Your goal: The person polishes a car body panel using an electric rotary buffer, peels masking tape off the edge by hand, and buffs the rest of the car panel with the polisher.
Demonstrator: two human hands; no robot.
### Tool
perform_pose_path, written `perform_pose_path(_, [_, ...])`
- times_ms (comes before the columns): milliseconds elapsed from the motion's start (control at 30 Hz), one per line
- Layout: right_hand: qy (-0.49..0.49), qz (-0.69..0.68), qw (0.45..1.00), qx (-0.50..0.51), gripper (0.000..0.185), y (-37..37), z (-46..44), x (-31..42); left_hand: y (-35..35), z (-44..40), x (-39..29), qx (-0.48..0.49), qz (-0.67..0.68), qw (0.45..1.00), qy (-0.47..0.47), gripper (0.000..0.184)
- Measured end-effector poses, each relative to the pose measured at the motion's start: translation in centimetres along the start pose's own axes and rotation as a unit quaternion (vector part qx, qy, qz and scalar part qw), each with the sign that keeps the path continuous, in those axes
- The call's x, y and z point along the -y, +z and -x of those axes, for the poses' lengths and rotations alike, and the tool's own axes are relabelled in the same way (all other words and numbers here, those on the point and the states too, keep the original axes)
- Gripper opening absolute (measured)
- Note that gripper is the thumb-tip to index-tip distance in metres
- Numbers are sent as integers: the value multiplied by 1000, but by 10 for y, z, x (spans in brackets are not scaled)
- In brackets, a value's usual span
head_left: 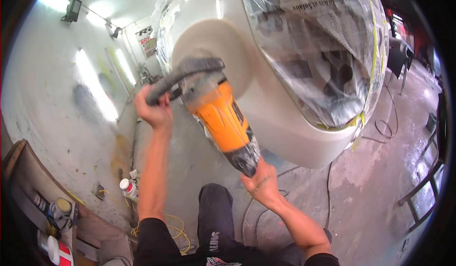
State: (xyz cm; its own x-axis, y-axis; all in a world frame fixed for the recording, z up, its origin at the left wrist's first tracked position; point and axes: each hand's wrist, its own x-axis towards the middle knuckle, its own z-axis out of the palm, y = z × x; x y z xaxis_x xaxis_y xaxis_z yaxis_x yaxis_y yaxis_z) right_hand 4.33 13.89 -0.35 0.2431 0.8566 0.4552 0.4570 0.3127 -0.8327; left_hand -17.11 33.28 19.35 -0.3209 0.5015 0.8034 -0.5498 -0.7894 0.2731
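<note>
An orange and black polisher [218, 121] is held between my two hands against a glossy white vehicle panel [275, 109]. My left hand [154, 107] is wrapped round its black front loop handle [190, 69]. Lower down, my right hand [261, 183] grips the dark rear end of the tool. Behind the polisher's head shows a round pale disc [216, 38], apparently its pad, blurred and partly hidden by the head. To the right, newspaper [313, 42] under clear plastic is taped over part of the vehicle.
A black cord [329, 194] trails over the grey floor, and a yellow cord [178, 228] lies near my legs. At lower left, a shelf [102, 223] holds containers. A white bottle [127, 186] stands by the wall. Metal frames [422, 190] stand at right.
</note>
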Motion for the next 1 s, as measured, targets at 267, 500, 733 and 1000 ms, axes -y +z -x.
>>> perform_pose_path(267, [-10, 91, 994, -60, 53, -34, 129, -64, 14, 159, -12, 153, -14, 988, -16, 39])
perform_pose_path(500, [14, 93, 994, -47, 53, -14, 80, -58, 8, 126, 12, 60, -2, 998, -21, 40])
perform_pose_path(733, [-33, 140, 990, -2, 40, -6, -35, -24, -39, 34, 45, 50, -28, 998, -10, 38])
perform_pose_path(1000, [19, 130, 990, -42, 45, -18, 70, -55, -33, 116, 28, -31, -6, 997, -68, 40])
